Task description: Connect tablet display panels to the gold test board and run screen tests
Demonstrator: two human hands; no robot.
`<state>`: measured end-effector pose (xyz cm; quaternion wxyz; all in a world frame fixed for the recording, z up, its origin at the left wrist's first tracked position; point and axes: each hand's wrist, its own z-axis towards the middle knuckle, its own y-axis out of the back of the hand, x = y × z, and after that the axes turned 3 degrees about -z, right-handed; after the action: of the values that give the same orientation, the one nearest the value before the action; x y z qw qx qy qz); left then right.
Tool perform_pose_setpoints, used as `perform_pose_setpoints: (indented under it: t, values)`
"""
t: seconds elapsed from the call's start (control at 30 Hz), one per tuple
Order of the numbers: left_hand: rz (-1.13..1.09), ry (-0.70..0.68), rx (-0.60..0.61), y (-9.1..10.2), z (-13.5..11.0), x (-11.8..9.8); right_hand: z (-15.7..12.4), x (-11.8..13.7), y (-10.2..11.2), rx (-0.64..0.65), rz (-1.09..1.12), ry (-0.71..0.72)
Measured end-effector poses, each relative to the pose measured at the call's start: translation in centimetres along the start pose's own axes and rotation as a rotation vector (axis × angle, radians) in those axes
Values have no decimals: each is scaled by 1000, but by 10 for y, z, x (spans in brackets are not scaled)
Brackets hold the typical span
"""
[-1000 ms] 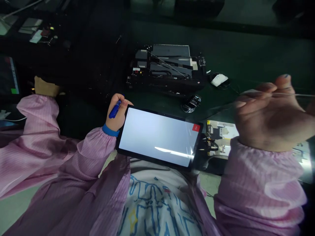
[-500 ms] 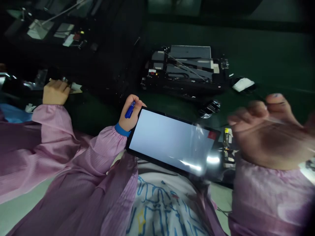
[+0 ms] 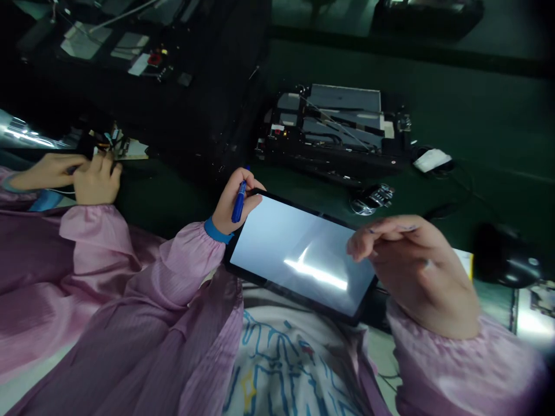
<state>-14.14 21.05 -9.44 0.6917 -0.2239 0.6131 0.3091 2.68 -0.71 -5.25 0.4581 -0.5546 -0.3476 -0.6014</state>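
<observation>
A flat display panel (image 3: 277,242) with a black bezel and a lit white screen lies tilted in front of my body. My left hand (image 3: 236,199) wears a blue wrist strap and is closed on its upper left corner, with the thumb over the front. A blue pen (image 3: 239,202) is tucked in that same hand. My right hand (image 3: 420,271) hovers at the panel's right end, fingers bent and drawn together over the screen's upper right corner. What these fingertips hold, if anything, is hidden.
Beyond the panel lies an opened black device housing (image 3: 338,124) with cables. Near it are a small metallic part (image 3: 373,199) and a white-topped cable bundle (image 3: 432,160). A black rounded object (image 3: 507,254) stands at right. A co-worker's hands (image 3: 97,179) handle small parts at left.
My right hand has swung left and down from beside the panel to its upper right corner, covering the red tag seen there. The co-worker's second hand has come into view.
</observation>
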Motion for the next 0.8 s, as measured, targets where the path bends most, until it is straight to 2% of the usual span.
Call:
perform_pose_setpoints:
  t: [0.1,0.23,0.33,0.43,0.5,0.6,0.8]
  values:
    - [-7,5,-9,0,-1,-1,-7,0,-10,47,-165,57]
    - [45,-6,-55,-1,-2,0,-11,-10,-39,5,-709,247]
    - [31,23,-109,-3,-1,3,-15,-18,-58,157,-1107,283]
    - [13,36,-192,-5,0,8,-22,-21,-60,277,-1338,239]
    - [11,41,-213,-6,1,10,-30,-19,-51,276,-1411,227]
    - [6,52,-200,-5,2,10,-47,-14,-30,205,-1419,181]
    - [5,34,-213,-5,4,7,-76,-10,5,-76,-1242,99]
